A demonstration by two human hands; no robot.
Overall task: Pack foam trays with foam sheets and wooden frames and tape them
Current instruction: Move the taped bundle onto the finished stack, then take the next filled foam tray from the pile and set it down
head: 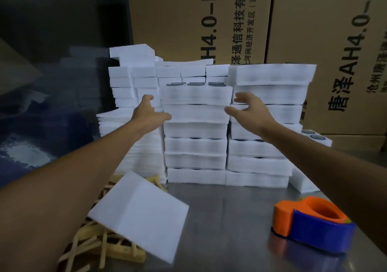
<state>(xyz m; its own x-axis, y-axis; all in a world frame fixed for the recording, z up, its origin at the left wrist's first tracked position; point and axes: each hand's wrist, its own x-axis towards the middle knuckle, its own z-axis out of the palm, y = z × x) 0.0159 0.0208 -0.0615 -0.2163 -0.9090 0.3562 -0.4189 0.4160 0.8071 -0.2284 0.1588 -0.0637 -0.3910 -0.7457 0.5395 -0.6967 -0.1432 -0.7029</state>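
Observation:
Stacks of white foam trays [196, 129] rise at the back of the metal table [226, 219]. The top tray of the middle stack [196, 95] holds grey round parts. My left hand [147, 110] reaches to the left side of that stack, fingers spread, thumb touching a tray edge. My right hand [245, 107] is spread at the stack's right side, holding nothing. A loose white foam sheet [139, 213] lies tilted on a pile of wooden frames [100, 244] at the front left. An orange and blue tape dispenser [314, 223] sits at the front right.
Large brown cardboard boxes [230, 20] with printed lettering stand behind the stacks. A tall pile of thin foam sheets [129, 144] stands left of the middle stack. Dark wrapped goods [41, 104] fill the left side.

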